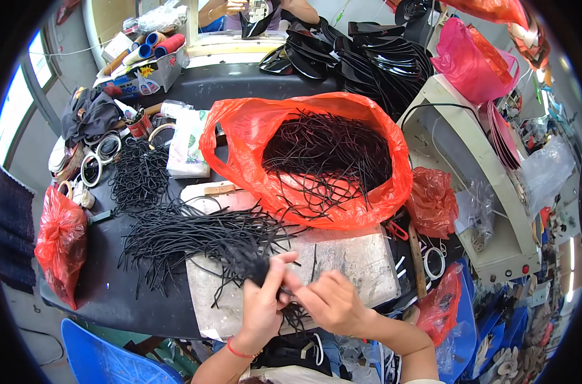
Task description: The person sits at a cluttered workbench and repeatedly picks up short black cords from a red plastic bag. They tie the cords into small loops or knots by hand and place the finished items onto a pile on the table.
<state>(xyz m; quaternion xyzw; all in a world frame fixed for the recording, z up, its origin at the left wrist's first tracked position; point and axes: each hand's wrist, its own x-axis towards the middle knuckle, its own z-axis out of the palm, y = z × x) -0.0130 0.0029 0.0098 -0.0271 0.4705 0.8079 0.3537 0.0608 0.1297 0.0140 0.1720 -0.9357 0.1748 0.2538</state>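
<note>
Now, hands: both of the person's bare hands meet at about 6 o'clock, low in the head view, over a pale worn board [355, 262].
Left hand [263, 301]: fingers clenched around the gathered end of a bundle of thin black cords [201, 240]; a red band sits on the wrist.
Right hand [329, 299]: fingertips pinch cord ends just beside the left thumb; the exact grip is partly hidden by the fingers.
Cord bundle: it fans out from the left fist toward 9 o'clock, loose ends spreading over the board and the dark table [105, 275].
Doing it well: judging from the grip, keeping the left fist tight and the ends level should stop strands slipping out; the right hand is best working a few cords at a time.
Red bag [239, 137]: a large open orange-red plastic bag at the centre, toward 12 o'clock from the hands, holds a heap of the same black cords.
Other things: a second cord pile [140, 176] at 10 o'clock, rings and tape rolls [99, 157] beyond it, a small red bag [60, 240] at 9 o'clock.
In the way: stray cords trail from the big bag onto the board and may tangle with the bundle.
Far side: another person's hands [230, 8] work at 12 o'clock beside stacked black curved pieces [367, 51].
</note>
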